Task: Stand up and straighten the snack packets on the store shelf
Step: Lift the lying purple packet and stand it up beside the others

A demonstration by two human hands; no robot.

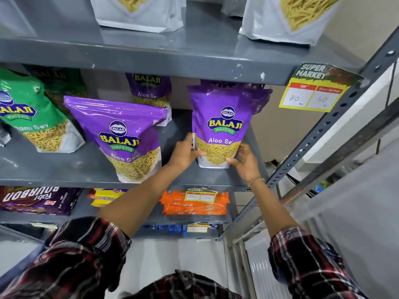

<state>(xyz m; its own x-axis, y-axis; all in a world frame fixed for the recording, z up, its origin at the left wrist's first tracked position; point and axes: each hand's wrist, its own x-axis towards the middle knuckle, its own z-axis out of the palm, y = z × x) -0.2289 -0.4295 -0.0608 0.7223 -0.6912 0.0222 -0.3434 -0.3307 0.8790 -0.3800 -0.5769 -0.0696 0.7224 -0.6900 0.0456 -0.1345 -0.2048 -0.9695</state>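
Note:
A purple Aloo Sev packet (222, 126) stands upright at the right end of the grey middle shelf (64, 171). My left hand (183, 153) grips its lower left edge and my right hand (245, 161) grips its lower right corner. To its left a second purple Aloo Sev packet (127, 137) stands tilted, leaning left at the top. A third purple packet (151, 90) stands further back between them. A green sev packet (32, 117) leans at the far left.
White sev pouches (140, 14) stand on the shelf above. A yellow price tag (313, 91) hangs from that shelf's edge at right. Biscuit packs, orange (194, 207) and dark purple (36, 200), lie on the shelf below. A perforated metal upright (323, 130) bounds the right side.

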